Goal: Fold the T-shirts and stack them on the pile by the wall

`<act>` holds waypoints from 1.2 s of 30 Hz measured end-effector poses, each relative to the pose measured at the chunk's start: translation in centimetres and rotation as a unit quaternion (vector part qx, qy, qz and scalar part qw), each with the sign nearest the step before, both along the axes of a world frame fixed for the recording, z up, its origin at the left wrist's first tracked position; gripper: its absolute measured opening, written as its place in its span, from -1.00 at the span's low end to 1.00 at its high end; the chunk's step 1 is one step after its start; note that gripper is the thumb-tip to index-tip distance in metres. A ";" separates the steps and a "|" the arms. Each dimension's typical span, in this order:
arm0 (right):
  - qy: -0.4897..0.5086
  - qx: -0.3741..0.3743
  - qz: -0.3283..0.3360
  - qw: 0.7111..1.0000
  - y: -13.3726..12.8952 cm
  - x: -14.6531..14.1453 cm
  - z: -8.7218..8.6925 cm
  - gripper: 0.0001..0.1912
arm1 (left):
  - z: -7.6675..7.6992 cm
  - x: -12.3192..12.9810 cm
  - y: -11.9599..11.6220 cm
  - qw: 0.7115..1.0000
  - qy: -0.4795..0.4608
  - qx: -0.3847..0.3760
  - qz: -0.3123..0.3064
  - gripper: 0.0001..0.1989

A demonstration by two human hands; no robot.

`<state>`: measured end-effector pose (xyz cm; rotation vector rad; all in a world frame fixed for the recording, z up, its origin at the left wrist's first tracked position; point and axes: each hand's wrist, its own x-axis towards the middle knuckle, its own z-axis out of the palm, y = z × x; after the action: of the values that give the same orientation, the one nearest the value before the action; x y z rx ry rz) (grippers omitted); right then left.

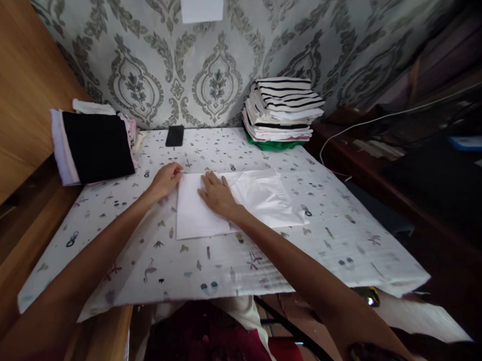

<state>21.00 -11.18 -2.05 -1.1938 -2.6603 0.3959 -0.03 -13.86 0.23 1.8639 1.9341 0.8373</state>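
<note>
The wall (237, 54), grey with a leafy pattern, closes off twelve o'clock. The table (143, 261) lies before it, white and printed with small motifs, and the hours here run round its centre. A wood panel (26, 89) rises at ten; dark furniture (377, 180) stands toward three, much of it in shadow. The right pile (283, 113) sits at one, striped folds on top and green beneath; the left pile (97, 149) sits at ten, a black fold in front. The white cloth (260, 197) lies flat at the table's centre, smooth and squared on its nine o'clock side, wrinkled toward three. Paper (202, 5) shows on the wall at twelve. The right hand (218, 195), its arm at five, rests palm down on the cloth, fingers a little apart. The left hand (167, 178), its arm at eight, bends at the cloth's ten o'clock corner, fingers curled; whether they clamp the edge I cannot tell. A black slab (175, 136) lies near eleven. A thin cable (385, 117) curves at two, ending just beside the table's edge.
</note>
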 end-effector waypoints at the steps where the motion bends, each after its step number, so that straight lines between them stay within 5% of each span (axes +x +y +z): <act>1: -0.002 0.003 -0.002 1.000 -0.2 0.0 -0.2 -0.43 | -0.2 -0.4 1.2 1.000 -0.006 -0.009 0.000 -0.75; 7: 0.010 0.029 -0.005 1.000 -0.3 0.1 -1.0 -0.44 | -1.2 -1.1 3.5 0.996 -0.020 -0.045 -0.072 -0.76; 14: 0.018 0.020 -0.008 1.000 -0.4 0.1 -0.7 -0.44 | -0.1 -1.0 5.2 0.982 0.034 -0.099 -0.155 -0.79; 21: 0.012 0.028 -0.002 1.000 -0.5 0.2 -0.8 -0.45 | 0.6 -1.1 5.8 0.978 0.125 -0.092 -0.138 -0.71; 28: 0.023 0.021 0.006 1.000 -0.2 0.2 -1.6 -0.43 | 0.3 -1.1 0.9 0.976 0.205 -0.054 -0.057 -0.62; 36: 0.018 0.017 -0.001 1.000 -0.5 0.1 -1.1 -0.45 | 0.6 -1.3 -7.6 0.985 0.134 -0.085 0.064 -0.76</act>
<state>21.11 -11.69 -3.13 -1.1684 -2.6251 0.3674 -1.31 -21.49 0.84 1.8434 2.2281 0.4558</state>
